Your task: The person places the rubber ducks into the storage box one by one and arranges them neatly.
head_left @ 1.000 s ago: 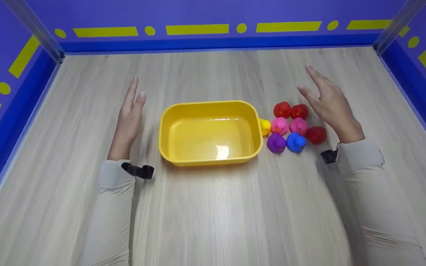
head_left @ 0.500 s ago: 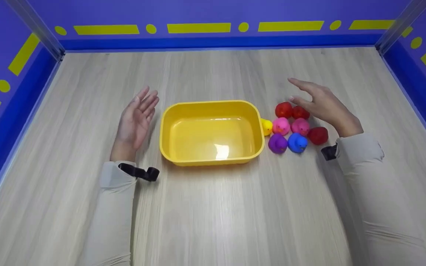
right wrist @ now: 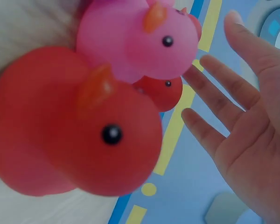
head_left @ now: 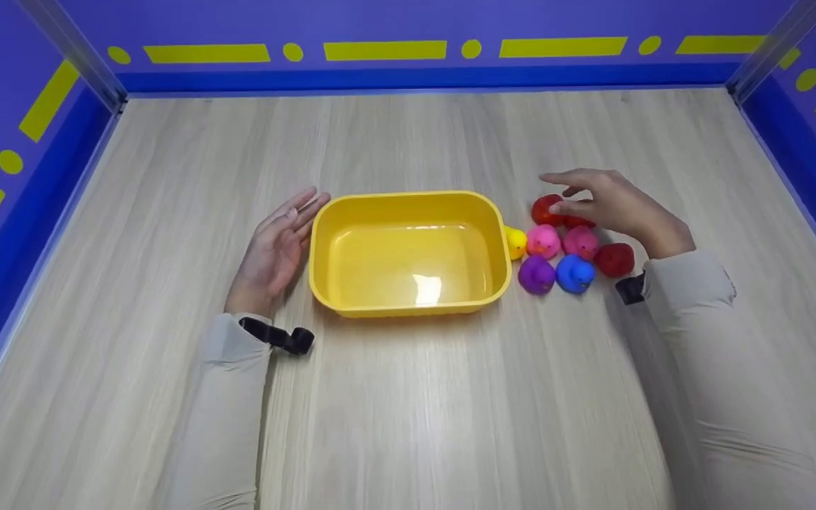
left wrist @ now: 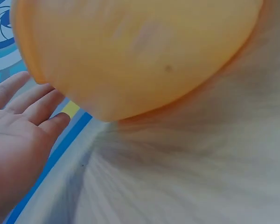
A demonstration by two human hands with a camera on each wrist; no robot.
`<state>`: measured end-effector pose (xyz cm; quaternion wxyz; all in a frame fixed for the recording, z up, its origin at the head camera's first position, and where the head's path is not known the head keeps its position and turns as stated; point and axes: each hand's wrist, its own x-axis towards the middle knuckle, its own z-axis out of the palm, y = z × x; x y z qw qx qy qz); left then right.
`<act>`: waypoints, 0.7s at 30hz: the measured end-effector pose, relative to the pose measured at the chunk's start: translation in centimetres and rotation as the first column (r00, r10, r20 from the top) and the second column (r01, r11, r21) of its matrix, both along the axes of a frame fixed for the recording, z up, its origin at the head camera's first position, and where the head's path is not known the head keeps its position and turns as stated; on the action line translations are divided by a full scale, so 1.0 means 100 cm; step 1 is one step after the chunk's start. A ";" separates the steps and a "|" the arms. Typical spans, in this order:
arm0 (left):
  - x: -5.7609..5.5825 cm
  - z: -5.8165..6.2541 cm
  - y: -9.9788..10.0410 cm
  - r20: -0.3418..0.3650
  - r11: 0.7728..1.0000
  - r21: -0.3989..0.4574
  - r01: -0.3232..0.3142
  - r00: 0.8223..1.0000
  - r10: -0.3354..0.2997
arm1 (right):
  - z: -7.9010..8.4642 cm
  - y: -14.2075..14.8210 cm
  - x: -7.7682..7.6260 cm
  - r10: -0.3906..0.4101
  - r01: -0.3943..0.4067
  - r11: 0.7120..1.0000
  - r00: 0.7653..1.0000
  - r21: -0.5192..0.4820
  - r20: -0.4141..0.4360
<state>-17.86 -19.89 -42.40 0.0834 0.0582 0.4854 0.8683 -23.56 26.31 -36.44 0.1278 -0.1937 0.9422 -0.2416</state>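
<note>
A yellow plastic basin (head_left: 408,309) stands in the middle of the table. At its left side is my left hand (head_left: 273,255), palm facing the basin and fingertips right at the rim. To the right of the basin, rubber ducks sit in a cluster. My right hand (head_left: 624,209) hovers over the two back red ducks, its thumb overlapping the left one (head_left: 545,210) and its palm partly hiding the other. In the right wrist view, its fingers are spread, with a red duck (right wrist: 79,126) and a pink duck (right wrist: 130,42) close by. Neither hand holds anything.
Nearest the basin is a yellow duck (head_left: 516,243), then two pink ones. A purple duck (head_left: 536,275) and a blue duck (head_left: 575,273) sit in front, a third red duck (head_left: 614,261) at the right. Blue-purple panels (head_left: 394,21) wall in the table (head_left: 408,411).
My left hand has moved right to the basin's side, its palm turning into view. My right hand has come down and toward me, over the back red ducks. Basin and ducks stay put.
</note>
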 end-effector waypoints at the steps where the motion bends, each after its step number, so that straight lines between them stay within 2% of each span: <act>1: 0.000 -0.001 0.000 0.006 1.000 0.006 0.004 1.000 -0.004 | 0.000 -0.001 0.000 0.004 -0.004 1.000 1.000 0.004 0.004; 7: 0.001 -0.004 0.002 0.042 1.000 0.014 -0.004 0.999 0.003 | -0.002 -0.004 0.000 0.027 -0.027 0.999 1.000 0.040 -0.004; 16: -0.001 -0.007 0.004 0.049 0.995 -0.103 -0.019 0.999 0.024 | -0.002 -0.006 -0.004 0.027 -0.029 0.996 0.999 0.081 0.020; 21: 0.000 -0.008 0.002 0.053 0.996 -0.089 -0.018 0.998 0.023 | -0.006 -0.010 -0.008 0.008 -0.011 0.996 0.999 0.085 0.039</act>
